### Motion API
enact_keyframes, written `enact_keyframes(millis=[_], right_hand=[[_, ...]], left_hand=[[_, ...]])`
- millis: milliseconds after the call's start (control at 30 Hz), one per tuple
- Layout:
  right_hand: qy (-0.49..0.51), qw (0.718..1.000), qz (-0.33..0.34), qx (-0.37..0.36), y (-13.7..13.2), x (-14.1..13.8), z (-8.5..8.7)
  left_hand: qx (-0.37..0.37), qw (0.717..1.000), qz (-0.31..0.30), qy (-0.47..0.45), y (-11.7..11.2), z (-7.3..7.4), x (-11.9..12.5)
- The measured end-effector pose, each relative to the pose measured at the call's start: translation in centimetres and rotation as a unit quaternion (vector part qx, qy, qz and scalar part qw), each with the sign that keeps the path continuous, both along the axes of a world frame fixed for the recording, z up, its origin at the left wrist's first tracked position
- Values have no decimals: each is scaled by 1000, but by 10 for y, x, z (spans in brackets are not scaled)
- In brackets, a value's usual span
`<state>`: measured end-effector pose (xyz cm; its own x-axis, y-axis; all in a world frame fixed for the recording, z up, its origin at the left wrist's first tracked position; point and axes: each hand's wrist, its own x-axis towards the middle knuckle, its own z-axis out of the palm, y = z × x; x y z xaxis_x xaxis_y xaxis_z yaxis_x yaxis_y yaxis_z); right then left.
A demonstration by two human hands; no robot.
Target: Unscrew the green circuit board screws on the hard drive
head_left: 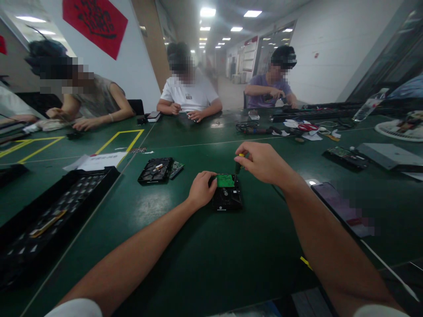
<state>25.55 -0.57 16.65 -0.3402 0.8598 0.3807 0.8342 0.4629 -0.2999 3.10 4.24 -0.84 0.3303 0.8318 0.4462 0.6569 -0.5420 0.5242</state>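
Note:
A black hard drive [227, 198] lies on the green table [211, 255] in front of me, with a green circuit board [225, 180] on its far end. My left hand [201, 189] grips the drive's left edge, fingers curled against it. My right hand [264, 162] is closed on a small screwdriver [238, 164] with a yellow top, held upright with its tip at the drive's far right corner.
A second black drive [156, 170] with a loose board [176, 167] lies to the left. A long black tray [49, 215] sits at the left edge, a phone [337, 207] to my right. Three people sit across the table with tools and parts.

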Motion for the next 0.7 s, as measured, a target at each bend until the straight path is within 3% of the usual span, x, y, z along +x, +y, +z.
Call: enact_keyframes(millis=[167,467,700], right_hand=[[-4,999,36,-7,-1,0,2],[53,996,29,-60,-6,-1,5],[14,1000,19,-19,-5,-3,4]], left_hand=[[-3,1000,2,4,0,0,0],[-2,1000,0,0,0,0,0],[-3,1000,0,-2,1,-1,-1]])
